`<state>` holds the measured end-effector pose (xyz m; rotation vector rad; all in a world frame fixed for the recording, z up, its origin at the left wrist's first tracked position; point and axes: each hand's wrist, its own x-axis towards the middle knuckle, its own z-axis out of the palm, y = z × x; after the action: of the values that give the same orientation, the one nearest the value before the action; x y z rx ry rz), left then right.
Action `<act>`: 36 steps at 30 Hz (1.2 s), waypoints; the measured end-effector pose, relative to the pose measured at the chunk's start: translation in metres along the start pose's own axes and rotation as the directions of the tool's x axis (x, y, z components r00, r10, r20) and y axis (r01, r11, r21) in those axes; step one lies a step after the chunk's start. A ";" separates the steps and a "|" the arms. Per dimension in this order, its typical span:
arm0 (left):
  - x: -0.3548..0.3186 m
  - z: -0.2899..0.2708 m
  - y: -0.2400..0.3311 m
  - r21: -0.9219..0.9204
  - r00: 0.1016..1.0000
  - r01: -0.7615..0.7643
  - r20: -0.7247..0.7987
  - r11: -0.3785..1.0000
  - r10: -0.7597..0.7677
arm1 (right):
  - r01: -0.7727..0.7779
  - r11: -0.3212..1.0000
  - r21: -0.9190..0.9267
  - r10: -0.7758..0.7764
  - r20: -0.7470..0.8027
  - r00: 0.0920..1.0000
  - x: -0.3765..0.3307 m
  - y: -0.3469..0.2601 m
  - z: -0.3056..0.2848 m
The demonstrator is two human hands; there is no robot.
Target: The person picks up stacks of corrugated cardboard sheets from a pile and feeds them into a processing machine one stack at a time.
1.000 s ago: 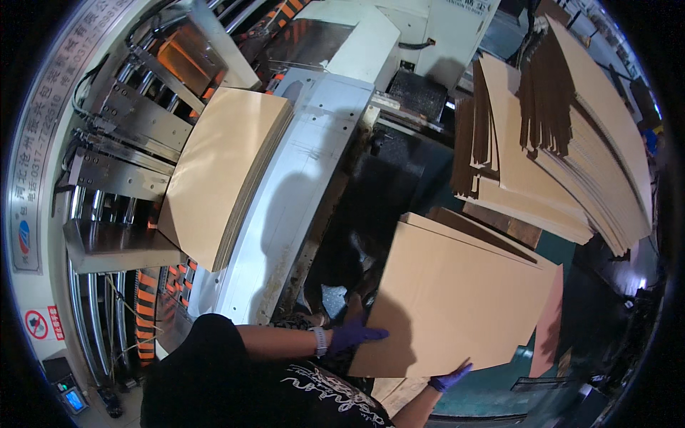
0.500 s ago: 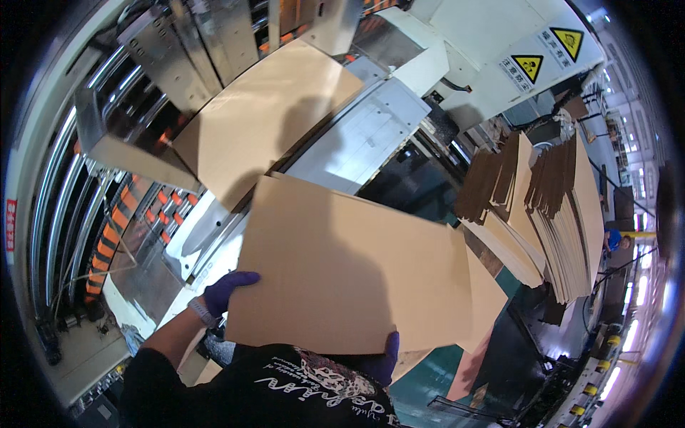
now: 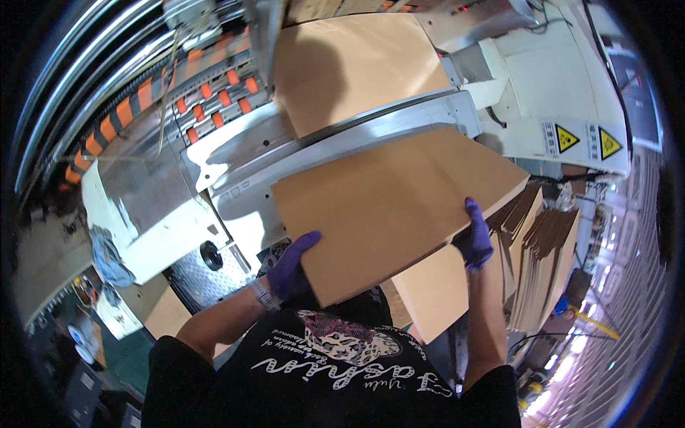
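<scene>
A flat bundle of brown cardboard sheets (image 3: 385,207) is held tilted in front of my body, its edge thicker than a single sheet. Wearing a purple glove, my left hand (image 3: 291,265) grips the near left side, thumb on top and fingers hidden beneath. My right hand (image 3: 476,239), gloved alike, clasps the near right edge with its thumb on the top face. Just beyond the bundle runs the machine's pale metal ledge (image 3: 321,153). Past that ledge, more cardboard (image 3: 385,64) lies in the machine's feed bay.
Upright stacks of cardboard (image 3: 542,264) stand at the right. Another sheet (image 3: 435,289) sits below the held bundle. Orange rollers (image 3: 225,98) and metal bars (image 3: 93,53) fill the far left; a white machine housing (image 3: 571,85) with yellow warning signs is at far right.
My view has turned rightward, and the right forearm now shows. The held bundle has rotated, its right end swinging away from me toward the metal ledge. Both hands still grip it.
</scene>
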<state>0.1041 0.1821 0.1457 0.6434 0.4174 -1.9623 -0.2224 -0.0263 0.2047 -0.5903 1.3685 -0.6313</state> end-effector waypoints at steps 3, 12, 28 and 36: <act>0.017 -0.004 0.006 -0.129 0.994 0.001 0.106 0.992 0.013 | -0.051 0.988 -0.148 0.035 -0.107 0.994 0.046 -0.027 0.005; 0.017 -0.068 0.038 0.517 0.921 -0.344 0.023 0.784 0.389 | -0.105 0.671 -0.734 -0.261 -0.367 0.893 0.125 -0.063 0.061; 0.103 0.014 -0.007 0.643 0.081 -0.530 0.688 -0.553 0.721 | 0.368 0.597 -0.713 -0.689 -0.220 0.691 0.178 -0.070 0.070; 0.122 -0.011 0.007 0.700 0.267 -0.579 0.646 -0.417 0.715 | 0.501 0.758 -0.418 -0.569 -0.049 0.821 0.148 -0.058 0.063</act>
<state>0.0679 0.0986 0.0640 1.3597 -1.1990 -0.5176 -0.1503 -0.1713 0.1494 -1.3143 1.5053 -0.8954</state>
